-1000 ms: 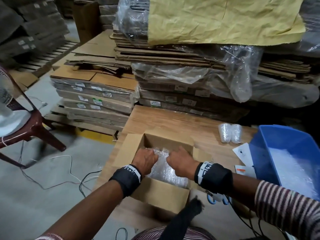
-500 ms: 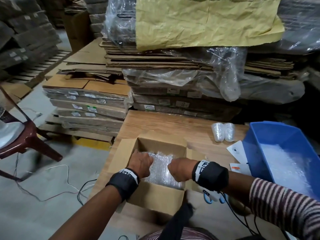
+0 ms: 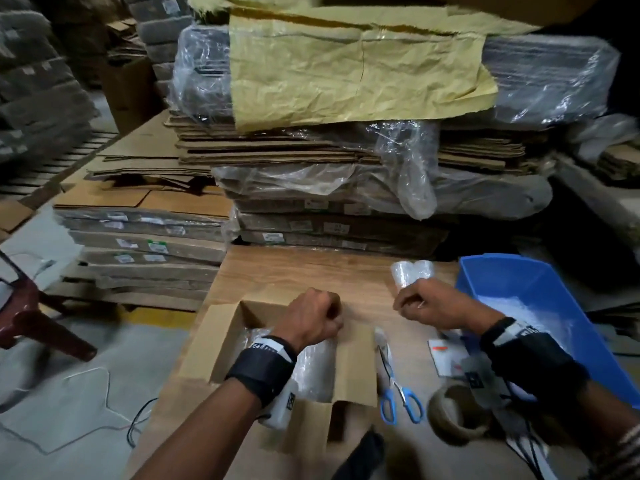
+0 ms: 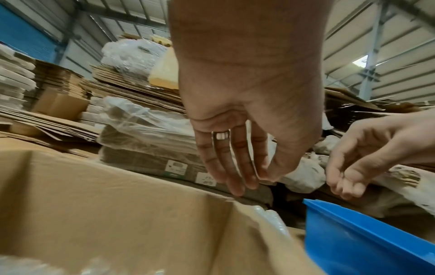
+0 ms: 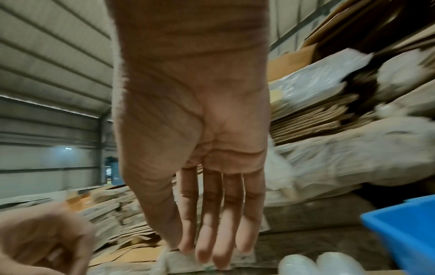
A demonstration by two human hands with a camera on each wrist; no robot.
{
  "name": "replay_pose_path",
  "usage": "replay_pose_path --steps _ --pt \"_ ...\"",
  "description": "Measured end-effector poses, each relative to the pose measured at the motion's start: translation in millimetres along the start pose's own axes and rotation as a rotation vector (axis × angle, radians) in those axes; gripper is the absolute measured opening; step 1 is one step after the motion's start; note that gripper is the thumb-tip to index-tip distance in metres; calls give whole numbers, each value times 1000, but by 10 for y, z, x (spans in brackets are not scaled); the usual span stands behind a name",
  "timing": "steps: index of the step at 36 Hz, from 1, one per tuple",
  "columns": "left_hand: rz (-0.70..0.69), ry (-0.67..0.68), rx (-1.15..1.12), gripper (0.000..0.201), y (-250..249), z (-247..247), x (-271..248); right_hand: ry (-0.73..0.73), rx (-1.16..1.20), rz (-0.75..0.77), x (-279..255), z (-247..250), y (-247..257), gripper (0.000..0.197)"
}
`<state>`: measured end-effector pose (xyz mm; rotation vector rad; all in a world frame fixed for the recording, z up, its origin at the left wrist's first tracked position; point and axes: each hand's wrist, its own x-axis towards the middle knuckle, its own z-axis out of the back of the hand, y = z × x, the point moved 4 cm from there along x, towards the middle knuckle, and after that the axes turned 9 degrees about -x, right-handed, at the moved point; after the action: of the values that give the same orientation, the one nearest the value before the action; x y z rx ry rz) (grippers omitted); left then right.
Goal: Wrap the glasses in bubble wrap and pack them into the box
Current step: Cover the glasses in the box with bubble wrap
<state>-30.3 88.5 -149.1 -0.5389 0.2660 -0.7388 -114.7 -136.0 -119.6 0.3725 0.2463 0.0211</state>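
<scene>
The wood-grain tabletop (image 3: 311, 271) carries everything. On its right side sits a blue plastic bin (image 3: 540, 289) with white bubble wrap in it. At the near left stands the open brown cardboard box (image 3: 221, 337), flaps spread, with bubble-wrapped bundles (image 3: 315, 368) lying on its floor. Two bubble-wrapped glasses (image 3: 412, 275) stand side by side at the far edge, between box and bin.

The right hand (image 3: 436, 306) is the nearer one to that pair: they lie just beyond its fingertips, slightly right, long axes upright. Its grip is slack, fingers extended and holding nothing, as the right wrist view shows. The left hand (image 3: 311, 317) hovers over the box's far right corner, fingers loosely bent, empty. A short forward reach by the right hand looks like what comes next.
</scene>
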Motion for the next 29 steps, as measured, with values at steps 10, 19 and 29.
replay_pose_path --steps 10,19,29 --pt "-195 105 -206 13 -1153 -729 595 -117 -2 -386 -807 201 -1679 21" --pt "-291 165 -186 15 -2032 -1406 929 112 -35 -527 -1046 -150 -2429 26" --pt "-235 219 -176 22 -2229 -1939 1096 364 -93 -499 -945 -526 -2433 83"
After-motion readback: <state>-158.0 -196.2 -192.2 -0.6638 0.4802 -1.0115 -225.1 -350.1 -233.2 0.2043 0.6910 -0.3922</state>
